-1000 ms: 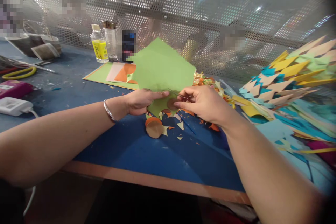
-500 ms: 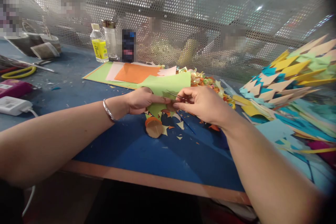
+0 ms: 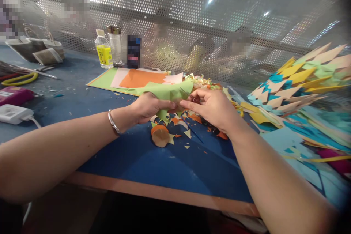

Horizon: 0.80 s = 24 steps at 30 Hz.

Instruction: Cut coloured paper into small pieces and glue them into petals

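Note:
My left hand (image 3: 149, 106) is closed on a light green paper sheet (image 3: 167, 91) that lies nearly flat and bent over its fingers. My right hand (image 3: 212, 108) is closed on small scissors (image 3: 189, 97), whose thin blades point left into the sheet's edge. Both hands meet above the blue table (image 3: 131, 153). Just below them a short brown roll with an orange end (image 3: 159, 135) rests among yellow and orange paper scraps (image 3: 183, 131).
Flat sheets of green, pink and orange paper (image 3: 137, 78) lie behind the hands. A large heap of coloured paper cut-offs (image 3: 304, 95) fills the right. Bottles (image 3: 104, 49) stand by the perforated screen. Yellow-handled scissors (image 3: 19, 78), a pink case (image 3: 13, 95) and a white charger (image 3: 12, 113) lie far left.
The green sheet, held upright a second ago, has been tipped down and now lies low and bent over my left hand. Both hands stay together at the same spot.

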{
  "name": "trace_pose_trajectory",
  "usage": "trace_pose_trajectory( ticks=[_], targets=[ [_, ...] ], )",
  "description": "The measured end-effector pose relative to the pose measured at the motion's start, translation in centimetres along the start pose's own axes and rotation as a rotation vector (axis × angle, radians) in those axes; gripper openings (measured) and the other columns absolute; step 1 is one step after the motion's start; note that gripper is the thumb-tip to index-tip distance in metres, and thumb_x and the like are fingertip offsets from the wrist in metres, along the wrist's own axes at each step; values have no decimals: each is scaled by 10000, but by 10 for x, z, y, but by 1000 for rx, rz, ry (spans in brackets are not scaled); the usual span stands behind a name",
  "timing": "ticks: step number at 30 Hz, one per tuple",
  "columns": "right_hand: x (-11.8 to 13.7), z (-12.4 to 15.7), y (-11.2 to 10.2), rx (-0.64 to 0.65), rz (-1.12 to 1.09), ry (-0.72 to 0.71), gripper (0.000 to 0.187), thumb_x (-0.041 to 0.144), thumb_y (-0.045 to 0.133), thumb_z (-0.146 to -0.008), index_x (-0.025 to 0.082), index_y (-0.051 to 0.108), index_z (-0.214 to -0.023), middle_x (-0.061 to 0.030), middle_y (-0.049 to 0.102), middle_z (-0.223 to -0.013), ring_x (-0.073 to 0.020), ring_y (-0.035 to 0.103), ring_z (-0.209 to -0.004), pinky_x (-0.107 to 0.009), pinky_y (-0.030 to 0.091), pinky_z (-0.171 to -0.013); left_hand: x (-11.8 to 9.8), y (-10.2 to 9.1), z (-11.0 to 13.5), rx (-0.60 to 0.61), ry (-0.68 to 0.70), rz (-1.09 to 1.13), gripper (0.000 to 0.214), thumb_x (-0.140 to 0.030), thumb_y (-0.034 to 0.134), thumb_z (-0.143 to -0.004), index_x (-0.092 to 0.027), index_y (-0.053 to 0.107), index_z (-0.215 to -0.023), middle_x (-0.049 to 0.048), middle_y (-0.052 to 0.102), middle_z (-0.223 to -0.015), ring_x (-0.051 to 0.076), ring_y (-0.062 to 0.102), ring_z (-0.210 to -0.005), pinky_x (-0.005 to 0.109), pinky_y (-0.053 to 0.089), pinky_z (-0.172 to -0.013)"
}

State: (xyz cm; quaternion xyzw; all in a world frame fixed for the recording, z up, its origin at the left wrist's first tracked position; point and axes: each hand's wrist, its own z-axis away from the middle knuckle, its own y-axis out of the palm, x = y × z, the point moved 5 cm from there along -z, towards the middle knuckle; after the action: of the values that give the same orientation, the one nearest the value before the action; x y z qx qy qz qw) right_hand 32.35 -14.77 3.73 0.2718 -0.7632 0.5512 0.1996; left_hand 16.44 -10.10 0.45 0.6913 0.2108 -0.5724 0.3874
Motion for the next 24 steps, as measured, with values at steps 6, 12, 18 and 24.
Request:
trace_pose_trajectory(
  ticks=[6, 12, 18, 24],
  targets=[
    [1, 4, 1, -11, -270, 101, 400, 562, 753, -694, 182, 649, -764, 52, 473, -535, -72, 347, -445, -240, 265, -431, -2, 1, 2, -31, 65, 56, 159, -79, 742, -681, -100, 749, -839, 79, 739, -830, 154, 674, -723, 276, 531, -735],
    [7, 3, 8, -45, -521, 126, 428, 526, 804, -632, 163, 646, -795, 45, 511, -597, -42, 277, -413, -239, 210, -387, 1, 3, 3, -71, 62, 101, 157, -75, 744, -691, -113, 752, -843, 69, 743, -877, 147, 678, -779, 264, 519, -770],
    [3, 3, 11, -88, -433, 74, 429, 560, 772, -668, 174, 589, -704, 30, 510, -610, -48, 295, -431, -236, 201, -383, 5, 0, 1, -99, 45, 51, 82, -94, 746, -703, -104, 735, -784, 51, 708, -772, 95, 608, -623, 237, 474, -633],
    [4, 4, 8, -89, -498, 91, 476, 652, 598, -802, 185, 576, -716, 16, 507, -619, -59, 323, -418, -251, 199, -387, 4, -8, -1, -252, 7, 132, 55, -70, 743, -701, -87, 720, -748, 50, 699, -736, 93, 599, -591, 242, 478, -617]
  ],
)
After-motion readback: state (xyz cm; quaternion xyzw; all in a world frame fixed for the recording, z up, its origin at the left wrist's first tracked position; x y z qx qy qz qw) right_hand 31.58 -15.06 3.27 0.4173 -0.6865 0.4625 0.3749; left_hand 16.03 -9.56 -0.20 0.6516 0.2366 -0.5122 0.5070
